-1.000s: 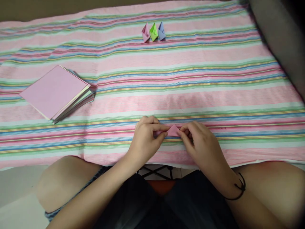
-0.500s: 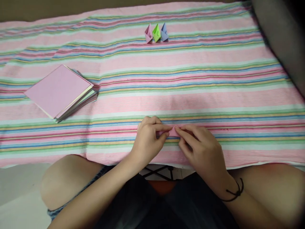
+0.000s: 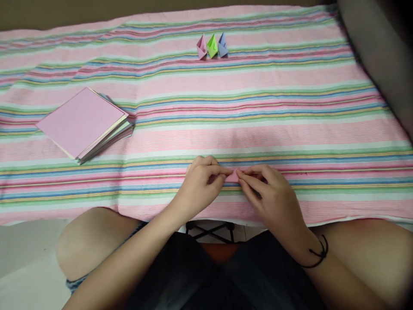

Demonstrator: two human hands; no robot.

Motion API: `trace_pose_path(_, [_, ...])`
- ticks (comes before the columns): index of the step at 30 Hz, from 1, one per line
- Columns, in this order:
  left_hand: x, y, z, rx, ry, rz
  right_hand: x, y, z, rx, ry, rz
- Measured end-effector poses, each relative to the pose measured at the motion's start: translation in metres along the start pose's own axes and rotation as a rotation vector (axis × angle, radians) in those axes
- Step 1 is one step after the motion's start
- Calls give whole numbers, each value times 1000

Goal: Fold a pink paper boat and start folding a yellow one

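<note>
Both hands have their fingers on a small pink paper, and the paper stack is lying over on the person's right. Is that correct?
Not quite: the paper stack lies on the person's left, as the head view shows. The left hand and right hand do have their fingers on the small pink paper.

Right between your left hand and right hand is the folded paper, close to your tabletop edge; leftward lies the paper stack, and toward the far edge, three paper pieces sit side by side.
</note>
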State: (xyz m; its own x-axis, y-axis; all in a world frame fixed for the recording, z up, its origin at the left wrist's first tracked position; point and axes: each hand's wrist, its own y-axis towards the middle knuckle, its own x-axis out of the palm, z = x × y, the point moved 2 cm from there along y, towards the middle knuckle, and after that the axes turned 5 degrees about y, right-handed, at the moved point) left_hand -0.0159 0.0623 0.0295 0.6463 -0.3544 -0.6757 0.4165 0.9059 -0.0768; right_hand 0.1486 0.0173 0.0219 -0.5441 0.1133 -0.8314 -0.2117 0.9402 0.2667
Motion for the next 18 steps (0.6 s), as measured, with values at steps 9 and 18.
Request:
trace_pose_path(9, [12, -1, 3, -59, 106, 134, 3, 0, 4, -11, 75, 26])
trace_pose_path(18, [6, 5, -4, 3, 43, 20, 3, 0, 6, -5, 107, 30])
